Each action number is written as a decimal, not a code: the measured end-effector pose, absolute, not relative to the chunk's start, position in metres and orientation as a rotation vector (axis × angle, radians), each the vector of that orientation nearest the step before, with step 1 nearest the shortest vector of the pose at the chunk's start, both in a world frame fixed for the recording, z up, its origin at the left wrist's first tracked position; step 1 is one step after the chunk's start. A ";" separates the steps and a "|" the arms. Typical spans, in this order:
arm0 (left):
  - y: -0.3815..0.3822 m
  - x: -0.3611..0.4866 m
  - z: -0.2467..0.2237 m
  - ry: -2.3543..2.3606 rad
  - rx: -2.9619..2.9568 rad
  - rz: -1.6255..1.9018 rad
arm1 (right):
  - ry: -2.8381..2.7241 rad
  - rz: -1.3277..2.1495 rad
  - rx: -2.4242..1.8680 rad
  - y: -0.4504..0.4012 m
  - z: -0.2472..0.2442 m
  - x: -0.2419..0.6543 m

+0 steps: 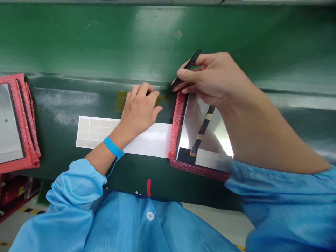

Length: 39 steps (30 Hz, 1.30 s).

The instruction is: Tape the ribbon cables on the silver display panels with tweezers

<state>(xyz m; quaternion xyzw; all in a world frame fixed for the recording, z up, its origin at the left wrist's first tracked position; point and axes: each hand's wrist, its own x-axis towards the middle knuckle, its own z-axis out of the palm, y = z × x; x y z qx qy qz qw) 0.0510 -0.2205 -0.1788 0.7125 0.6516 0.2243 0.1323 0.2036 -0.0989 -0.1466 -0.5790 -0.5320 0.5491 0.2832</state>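
Green worktop spanned view, surface glossy (pale light reflections noted). Pale floor showed below, bearing yellow-black tape. Red shelving stood lower left.

Dark green worktop: stack of flat panels in red bubble wrap by the near edge, left side. Short red tape strip mid near edge. Below that edge, left: red rack, black-and-yellow striped tape on pale floor.

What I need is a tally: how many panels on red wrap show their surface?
2. The left panel lies at the picture's left edge, cut off; the right panel lies partly behind the right hand. More may be hidden beneath the left one.
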 end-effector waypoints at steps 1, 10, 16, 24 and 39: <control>-0.221 0.051 -0.179 1.891 2.073 0.658 | -1.434 1.474 -1.549 -0.099 -0.147 0.204; -0.222 0.051 -0.179 1.897 2.075 0.643 | -1.388 1.419 -1.536 -0.097 -0.152 0.206; -0.222 0.053 -0.180 1.896 2.091 0.642 | -1.428 1.418 -1.488 -0.098 -0.156 0.207; -0.221 0.053 -0.181 1.891 2.094 0.634 | -1.465 1.422 -1.494 -0.091 -0.163 0.212; -0.221 0.053 -0.180 1.883 2.069 0.673 | -1.450 1.406 -1.488 -0.093 -0.163 0.219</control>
